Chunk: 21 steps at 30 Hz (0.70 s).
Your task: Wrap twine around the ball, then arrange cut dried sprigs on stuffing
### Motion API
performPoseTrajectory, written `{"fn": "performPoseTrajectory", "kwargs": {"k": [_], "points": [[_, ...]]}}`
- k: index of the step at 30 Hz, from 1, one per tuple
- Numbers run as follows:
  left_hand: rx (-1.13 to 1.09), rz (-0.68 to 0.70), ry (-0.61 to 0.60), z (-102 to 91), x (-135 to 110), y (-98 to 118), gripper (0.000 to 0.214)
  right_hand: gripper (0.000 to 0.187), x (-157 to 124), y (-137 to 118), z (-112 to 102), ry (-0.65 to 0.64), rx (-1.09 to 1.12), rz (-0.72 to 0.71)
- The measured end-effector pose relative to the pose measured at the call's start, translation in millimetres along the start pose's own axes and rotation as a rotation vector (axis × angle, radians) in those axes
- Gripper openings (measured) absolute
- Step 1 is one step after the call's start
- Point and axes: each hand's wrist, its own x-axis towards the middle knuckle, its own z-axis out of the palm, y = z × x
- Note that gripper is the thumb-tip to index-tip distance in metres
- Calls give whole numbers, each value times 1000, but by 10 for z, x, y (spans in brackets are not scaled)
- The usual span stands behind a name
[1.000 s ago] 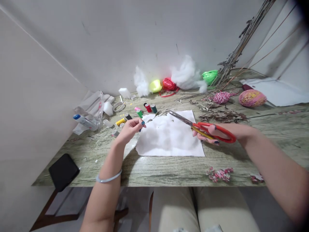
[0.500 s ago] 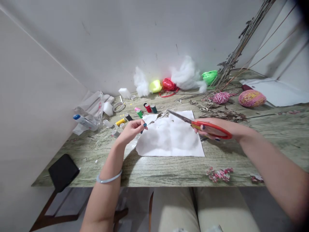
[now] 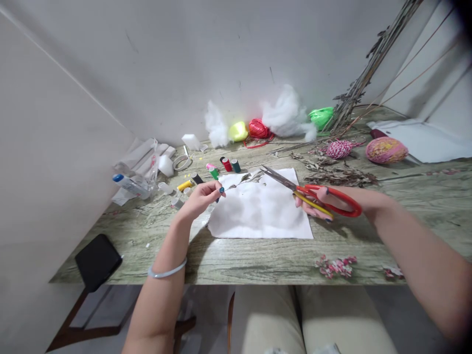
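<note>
My left hand (image 3: pixel 207 196) pinches the lower end of a thin dried twig (image 3: pixel 245 180) with small grey-brown leaves. The twig points right, over a white cloth (image 3: pixel 261 211) spread on the table. Around the handles of a pair of scissors (image 3: pixel 285 180), red and yellow, my right hand (image 3: pixel 317 204) is closed. The blades are slightly parted and point left, with their tips close to the twig's far end. Whether they touch it I cannot tell.
Several thread spools (image 3: pixel 226 164) lie left of and behind the cloth. Dried leaves (image 3: pixel 335 173), a pink yarn ball (image 3: pixel 386 149) and long stalks (image 3: pixel 363 78) are at the right. White stuffing (image 3: pixel 287 112) sits against the wall. A black phone (image 3: pixel 98 261) and pink flowers (image 3: pixel 335 265) lie near the front edge.
The scissors have moved a little to the right, and their handles have spread apart with the blades parting slightly. My left hand has stayed in place with the twig.
</note>
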Motion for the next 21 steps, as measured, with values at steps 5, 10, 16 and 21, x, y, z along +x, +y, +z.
{"fn": "performPoseTrajectory", "kwargs": {"k": [5,10,16,21], "points": [[-12,7,30,-34,8,-73,36,70,-2,-10,3,-37,-10,-4],[-14,6,58,-47,13,-100,35,65,25,-11,26,-65,18,-35],[6,14,-7,-24,9,-32,36,59,70,-23,24,-42,41,-4],[2,13,-29,-28,6,-27,34,64,49,-41,21,-33,10,1]]}}
